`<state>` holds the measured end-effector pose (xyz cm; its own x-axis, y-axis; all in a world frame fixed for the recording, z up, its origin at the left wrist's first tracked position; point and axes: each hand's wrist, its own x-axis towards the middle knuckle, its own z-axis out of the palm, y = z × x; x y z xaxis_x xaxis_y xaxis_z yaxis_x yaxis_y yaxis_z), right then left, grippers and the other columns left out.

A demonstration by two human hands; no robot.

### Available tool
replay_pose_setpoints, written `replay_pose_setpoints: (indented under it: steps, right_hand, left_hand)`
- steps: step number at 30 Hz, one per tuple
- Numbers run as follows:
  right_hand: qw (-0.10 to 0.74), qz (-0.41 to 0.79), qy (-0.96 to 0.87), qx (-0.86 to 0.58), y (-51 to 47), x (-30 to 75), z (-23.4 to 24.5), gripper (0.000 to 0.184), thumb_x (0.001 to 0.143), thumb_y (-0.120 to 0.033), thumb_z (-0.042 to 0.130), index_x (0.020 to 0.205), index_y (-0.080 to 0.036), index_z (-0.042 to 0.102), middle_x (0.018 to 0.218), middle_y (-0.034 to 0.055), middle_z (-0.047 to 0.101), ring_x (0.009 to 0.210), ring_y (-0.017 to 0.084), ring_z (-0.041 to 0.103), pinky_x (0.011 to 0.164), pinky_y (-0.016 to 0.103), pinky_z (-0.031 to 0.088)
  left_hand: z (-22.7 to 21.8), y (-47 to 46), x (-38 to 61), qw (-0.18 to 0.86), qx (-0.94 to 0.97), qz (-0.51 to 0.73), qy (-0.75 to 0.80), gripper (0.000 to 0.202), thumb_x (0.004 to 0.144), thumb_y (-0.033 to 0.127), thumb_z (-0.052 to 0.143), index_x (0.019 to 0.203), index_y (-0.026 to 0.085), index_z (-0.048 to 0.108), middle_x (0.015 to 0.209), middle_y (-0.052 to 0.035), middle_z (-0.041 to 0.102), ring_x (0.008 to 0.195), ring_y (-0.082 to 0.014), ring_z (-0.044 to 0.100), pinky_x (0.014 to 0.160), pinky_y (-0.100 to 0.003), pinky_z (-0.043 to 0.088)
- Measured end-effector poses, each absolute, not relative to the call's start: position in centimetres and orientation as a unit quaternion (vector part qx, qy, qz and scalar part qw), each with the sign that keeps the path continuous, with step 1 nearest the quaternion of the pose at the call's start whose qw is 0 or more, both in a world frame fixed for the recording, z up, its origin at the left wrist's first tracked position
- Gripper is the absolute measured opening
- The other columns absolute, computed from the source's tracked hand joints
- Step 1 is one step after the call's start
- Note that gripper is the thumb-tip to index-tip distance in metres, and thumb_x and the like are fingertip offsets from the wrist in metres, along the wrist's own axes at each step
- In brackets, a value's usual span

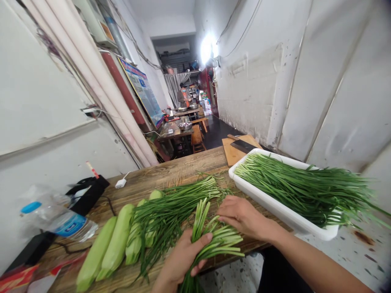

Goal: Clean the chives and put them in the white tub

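Observation:
My left hand [183,257] is closed round a small bunch of green chives [210,238] near the front edge of the wooden table [159,175]. My right hand [241,215] lies on the upper part of that bunch, fingers pressed together on the stalks. A bigger loose pile of chives [174,207] sprawls on the table just behind the hands. Right of my hands a white tray [275,205] holds a thick heap of chives [305,187].
Several pale green gourds [113,244] lie left of the pile. A plastic water bottle [58,219], black devices [87,193] and a charger plug [120,183] sit at the far left. A cutting board with a cleaver [241,146] stands behind the tray. A person works at distant tables [183,122].

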<state>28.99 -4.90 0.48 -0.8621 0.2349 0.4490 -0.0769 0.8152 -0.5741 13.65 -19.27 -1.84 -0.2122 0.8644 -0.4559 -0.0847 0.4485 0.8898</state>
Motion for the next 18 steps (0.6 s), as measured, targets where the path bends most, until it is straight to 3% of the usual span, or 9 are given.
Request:
replay_pose_setpoints:
  steps: [4,6,9,11,13,16,18]
  right_hand:
    - [0.297,0.561,-0.76,-0.138,-5.8,28.3,-0.8,0.03,0.086,-0.038,0.057,0.076,-0.015,0.072,0.08,0.0057,0.069,0.079,0.018,0.06,0.073,0.028,0.045]
    - [0.314,0.625,-0.688,-0.193,-5.7,28.0,-1.3,0.031,0.083,-0.042,0.059,0.077,-0.015,0.073,0.08,0.0052,0.071,0.078,0.018,0.062,0.074,0.029,0.046]
    - [0.355,0.589,-0.668,-0.285,-4.1,27.7,-1.7,0.036,0.08,-0.046,0.059,0.067,-0.015,0.07,0.064,0.003,0.067,0.068,0.017,0.061,0.071,0.028,0.046]
    - [0.357,0.49,-0.712,-0.354,-2.7,27.5,-1.6,0.048,0.081,-0.049,0.056,0.047,-0.015,0.059,0.046,0.0006,0.055,0.054,0.015,0.054,0.063,0.028,0.044]
    - [0.341,0.401,-0.773,-0.354,-1.8,27.6,-1.2,0.052,0.085,-0.044,0.049,0.041,-0.016,0.051,0.045,0.0002,0.049,0.052,0.015,0.051,0.062,0.028,0.043]
    - [0.298,0.378,-0.858,-0.179,-2.0,27.8,0.2,0.025,0.085,-0.025,0.049,0.071,-0.014,0.066,0.078,0.0051,0.065,0.077,0.017,0.059,0.076,0.028,0.045]
    - [0.216,0.39,-0.894,-0.046,-3.1,27.8,1.3,0.02,0.084,-0.02,0.051,0.094,-0.015,0.068,0.096,0.0067,0.067,0.089,0.017,0.06,0.082,0.028,0.045]
  left_hand:
    - [-2.3,-19.2,13.9,0.566,0.323,0.423,0.63,0.043,0.07,0.058,0.066,0.079,0.018,0.052,0.037,0.007,0.046,0.027,-0.0047,0.031,0.026,-0.015,0.02]
    - [-2.6,-19.2,13.9,0.569,0.329,0.421,0.625,0.042,0.071,0.057,0.066,0.077,0.018,0.053,0.037,0.0069,0.046,0.027,-0.0045,0.031,0.026,-0.015,0.021]
    - [-2.9,-19.4,13.8,0.569,0.327,0.424,0.624,0.04,0.072,0.056,0.066,0.077,0.018,0.053,0.038,0.0069,0.046,0.027,-0.0045,0.031,0.026,-0.015,0.021]
    - [-2.8,-19.5,13.6,0.572,0.331,0.421,0.622,0.04,0.073,0.056,0.064,0.074,0.018,0.053,0.038,0.0065,0.046,0.027,-0.0041,0.031,0.026,-0.015,0.021]
    - [-2.7,-19.4,13.5,0.566,0.337,0.417,0.626,0.041,0.074,0.057,0.063,0.071,0.017,0.052,0.037,0.0062,0.046,0.026,-0.0037,0.03,0.026,-0.015,0.02]
    - [-2.5,-19.1,13.5,0.551,0.349,0.413,0.636,0.044,0.073,0.059,0.063,0.069,0.017,0.053,0.036,0.0061,0.045,0.026,-0.0036,0.03,0.026,-0.015,0.02]
    - [-2.5,-18.9,13.5,0.548,0.364,0.408,0.634,0.045,0.073,0.06,0.062,0.065,0.016,0.054,0.036,0.0054,0.045,0.026,-0.0036,0.03,0.026,-0.015,0.021]
